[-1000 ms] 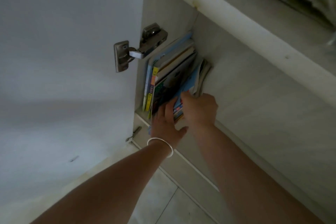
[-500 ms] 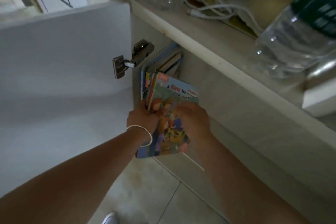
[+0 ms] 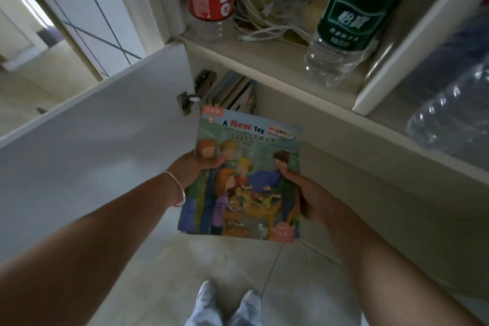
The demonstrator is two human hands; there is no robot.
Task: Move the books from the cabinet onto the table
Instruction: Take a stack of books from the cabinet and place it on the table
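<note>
Since the earlier frame, a picture book (image 3: 246, 180) is drawn clear of the cabinet (image 3: 304, 124) and held flat at the centre of the frame. It is clamped at its side edges by the left hand (image 3: 194, 168) and right hand (image 3: 308, 197), probably for carrying. More books (image 3: 232, 91) are left standing inside the cabinet at upper centre. No desk is seen.

Dim indoor light, daylight entered from upper left, cabinet interior (image 3: 238, 90) lay in shadow, wide-angle bending at edges, bottles at right blurred.
</note>
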